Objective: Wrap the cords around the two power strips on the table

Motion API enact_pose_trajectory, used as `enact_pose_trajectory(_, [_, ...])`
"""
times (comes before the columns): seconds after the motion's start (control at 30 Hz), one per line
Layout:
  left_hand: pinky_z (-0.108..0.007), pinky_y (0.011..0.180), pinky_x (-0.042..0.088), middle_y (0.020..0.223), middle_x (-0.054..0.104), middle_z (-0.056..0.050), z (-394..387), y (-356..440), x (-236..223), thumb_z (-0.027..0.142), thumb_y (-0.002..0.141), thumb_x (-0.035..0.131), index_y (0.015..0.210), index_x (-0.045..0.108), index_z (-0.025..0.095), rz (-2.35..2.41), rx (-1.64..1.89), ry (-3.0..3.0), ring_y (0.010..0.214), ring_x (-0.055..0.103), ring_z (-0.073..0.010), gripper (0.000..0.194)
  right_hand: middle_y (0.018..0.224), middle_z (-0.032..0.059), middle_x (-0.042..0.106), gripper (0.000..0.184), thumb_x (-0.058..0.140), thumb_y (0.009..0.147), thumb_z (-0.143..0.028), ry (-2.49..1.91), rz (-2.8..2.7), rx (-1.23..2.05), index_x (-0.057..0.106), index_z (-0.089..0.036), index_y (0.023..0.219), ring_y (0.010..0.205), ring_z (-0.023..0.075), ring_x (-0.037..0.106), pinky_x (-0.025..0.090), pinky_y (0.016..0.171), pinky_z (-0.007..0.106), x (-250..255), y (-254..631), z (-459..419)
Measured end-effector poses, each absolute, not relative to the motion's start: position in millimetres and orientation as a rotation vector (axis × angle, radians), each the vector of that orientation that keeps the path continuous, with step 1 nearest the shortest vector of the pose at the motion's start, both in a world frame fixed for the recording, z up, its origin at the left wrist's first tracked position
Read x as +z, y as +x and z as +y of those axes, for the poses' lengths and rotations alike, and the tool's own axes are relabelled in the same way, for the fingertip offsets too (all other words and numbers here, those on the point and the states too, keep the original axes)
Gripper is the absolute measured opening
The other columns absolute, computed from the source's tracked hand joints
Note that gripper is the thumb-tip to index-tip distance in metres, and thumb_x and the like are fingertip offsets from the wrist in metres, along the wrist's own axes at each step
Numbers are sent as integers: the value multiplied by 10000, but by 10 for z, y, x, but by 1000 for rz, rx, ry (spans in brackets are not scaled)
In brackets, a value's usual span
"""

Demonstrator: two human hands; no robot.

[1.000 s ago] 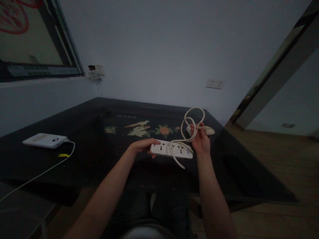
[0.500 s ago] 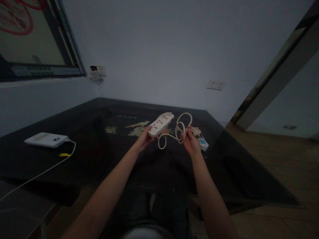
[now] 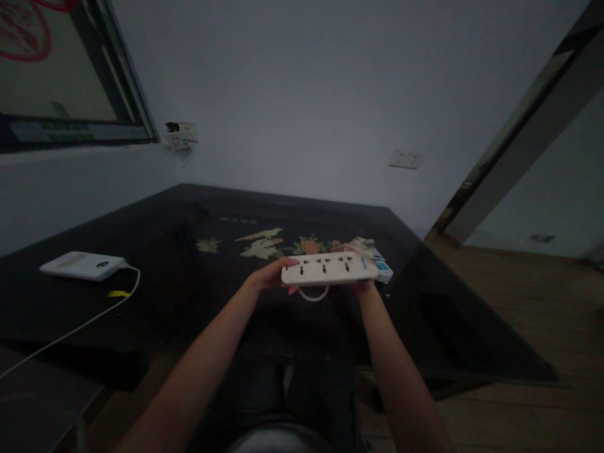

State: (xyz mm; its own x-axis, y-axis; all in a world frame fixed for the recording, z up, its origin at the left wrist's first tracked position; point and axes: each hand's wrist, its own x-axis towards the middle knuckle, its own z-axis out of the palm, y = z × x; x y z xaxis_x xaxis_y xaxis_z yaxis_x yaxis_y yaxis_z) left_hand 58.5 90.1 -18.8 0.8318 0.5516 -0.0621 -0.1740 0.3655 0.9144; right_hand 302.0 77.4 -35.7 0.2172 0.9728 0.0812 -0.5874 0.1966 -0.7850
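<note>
A white power strip [image 3: 325, 269] is held level above the dark table [image 3: 212, 327], its row of sockets facing up toward me. My left hand [image 3: 271, 274] grips its left end, thumb on top and fingers beneath. Behind the right end is my right hand [image 3: 364, 287], mostly hidden by the strip, with the bunched cord there. A loop of the power cord [image 3: 315, 297] hangs below the strip. More pale cord and what looks like the plug [image 3: 362, 245] show above its right end. Just right of it sits a small white-and-blue object [image 3: 384, 270], partly covered.
At the left, a white power bank-like device [image 3: 83, 266] lies on the table with a white cable [image 3: 89, 322] running off the near edge. A yellow scrap [image 3: 119, 294] is beside it. Wall sockets [image 3: 406, 159] are on the wall behind. A bird-and-flower picture [image 3: 262, 244] decorates the tabletop.
The power strip tilted up toward the back, then swung level again, its right end now over my right hand. The cord loops that stood clear beside my right hand are now mostly behind the strip.
</note>
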Motion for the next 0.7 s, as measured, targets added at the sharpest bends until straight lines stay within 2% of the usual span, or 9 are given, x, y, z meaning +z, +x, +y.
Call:
enact_pose_trajectory(0.13, [-215, 324, 358, 560, 662, -85, 884, 575, -265, 303, 694, 607, 842, 658, 56, 396, 209, 1177, 402, 562, -167, 292, 790, 35, 714, 150, 629, 795, -218, -749, -791, 1398, 641, -200, 944, 740, 181, 699, 581, 710, 322, -248, 3015, 634])
enact_pose_trajectory(0.27, [-202, 314, 362, 533, 648, -54, 908, 571, -293, 352, 674, 627, 820, 656, 65, 387, 89, 1217, 368, 525, -134, 324, 938, 76, 714, 260, 581, 825, -169, -679, -938, 1485, 621, -175, 1082, 852, 196, 695, 562, 806, 354, -88, 2989, 502])
enact_pose_trajectory(0.37, [-199, 303, 340, 467, 610, -36, 912, 569, -283, 387, 676, 619, 754, 652, 68, 376, 64, 1250, 322, 467, -113, 330, 994, 58, 704, 290, 556, 840, -166, -573, -1014, 1428, 611, -196, 1123, 906, 182, 682, 544, 852, 351, 74, 2968, 513])
enact_pose_trajectory(0.47, [-206, 309, 331, 430, 587, -41, 899, 572, -255, 399, 685, 608, 705, 652, 65, 376, 51, 1284, 314, 457, -116, 338, 919, 28, 710, 262, 561, 833, -164, -544, -1011, 1322, 631, -209, 1081, 881, 165, 685, 551, 827, 322, 314, 2937, 612])
enact_pose_trajectory(0.7, [-189, 346, 287, 518, 653, -88, 869, 641, -186, 380, 762, 578, 811, 660, 54, 440, 151, 1328, 370, 504, -111, 339, 876, 0, 686, 271, 577, 833, -183, -511, -1204, 1118, 625, -223, 1096, 870, 150, 674, 554, 783, 298, 1099, 2798, 678])
